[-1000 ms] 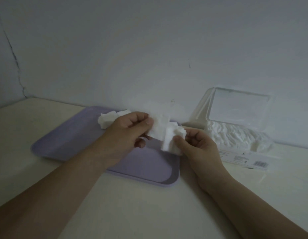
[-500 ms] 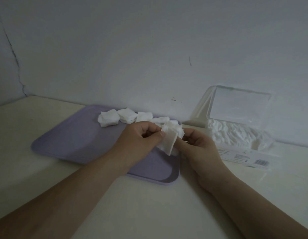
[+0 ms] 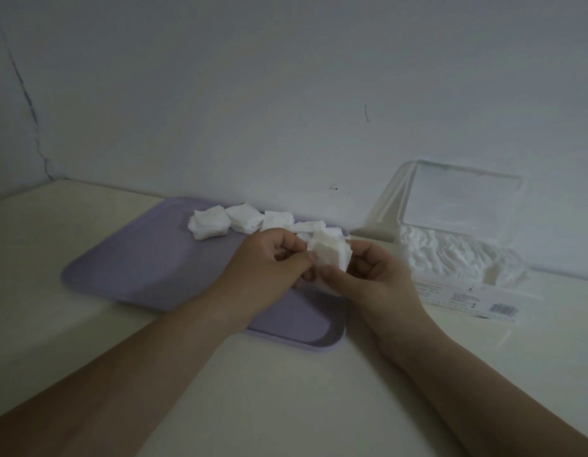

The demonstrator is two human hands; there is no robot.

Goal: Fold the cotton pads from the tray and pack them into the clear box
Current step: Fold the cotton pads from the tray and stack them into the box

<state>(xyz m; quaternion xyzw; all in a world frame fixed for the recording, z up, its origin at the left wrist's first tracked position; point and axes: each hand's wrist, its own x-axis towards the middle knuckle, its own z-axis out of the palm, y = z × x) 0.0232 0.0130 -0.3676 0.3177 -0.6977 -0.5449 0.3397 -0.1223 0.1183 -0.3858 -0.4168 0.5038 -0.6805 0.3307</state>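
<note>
Frame centre: left hand (image 3: 269, 258) and right hand (image 3: 375, 278), now closed together, pinch cotton pad (image 3: 330, 255), folded smaller than second ago. Fold near done; clear box (image 3: 450, 258) right, tray (image 3: 147, 265) below.

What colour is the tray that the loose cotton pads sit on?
The tray is pale purple, a lilac shade, seen best in the head view.

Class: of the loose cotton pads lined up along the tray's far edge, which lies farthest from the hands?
The leftmost pad, at the row's open end; the others run rightward toward the hands.
</note>
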